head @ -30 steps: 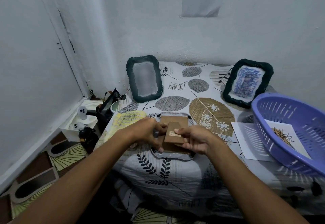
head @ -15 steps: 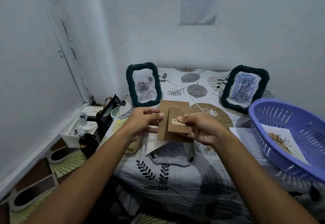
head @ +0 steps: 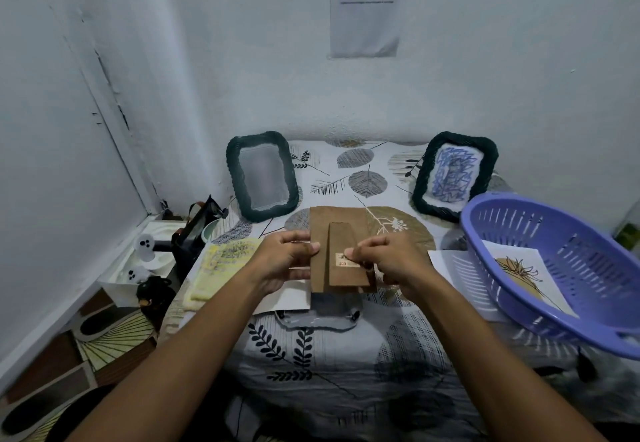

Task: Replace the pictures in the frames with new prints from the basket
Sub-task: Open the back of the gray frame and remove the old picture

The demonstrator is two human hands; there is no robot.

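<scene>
Backing board point(head: 341, 247) now higher in both hands point(head: 349, 261).

The sheet on the wall point(head: 364, 8) carried print too small to read. The left frame's point(head: 262, 175) picture was blurred. The purple basket point(head: 568, 268) ran past the right edge.

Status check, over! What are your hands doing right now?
Left hand and right hand both grip the brown frame backing. Print waits in basket. Nothing blocking.

Leaf-print table point(head: 346, 355) with two frames point(head: 262, 175), purple basket point(head: 554, 268), loose prints point(head: 227, 265)
</scene>
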